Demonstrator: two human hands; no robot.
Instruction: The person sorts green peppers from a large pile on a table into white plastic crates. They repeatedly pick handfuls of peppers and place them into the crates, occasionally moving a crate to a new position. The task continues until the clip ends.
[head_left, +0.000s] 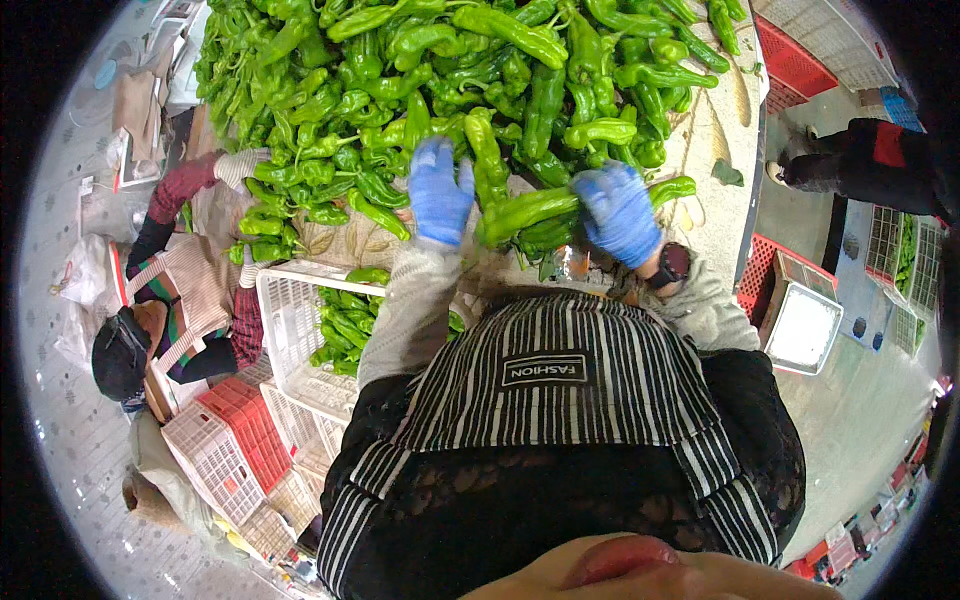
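Observation:
A large heap of green peppers (450, 82) covers the far part of a patterned tabletop (720, 135). Both my hands wear blue knit gloves at the heap's near edge. My left hand (441, 196) lies palm down among the peppers, its thumb a little apart beside an upright pepper; whether it grips any is unclear. My right hand (619, 210) is curled over one end of a long green pepper (529, 214), its fingertips partly hidden. More peppers lie under that one, close to my striped apron. A dark band sits on my right wrist.
A white plastic crate (289, 330) with peppers stands left of my body. A co-worker (187, 300) reaches to the heap from the left. Stacked crates (240, 442) stand lower left; a red crate (757, 277) and a white-topped box (806, 328) stand right. Another person (862, 161) is farther right.

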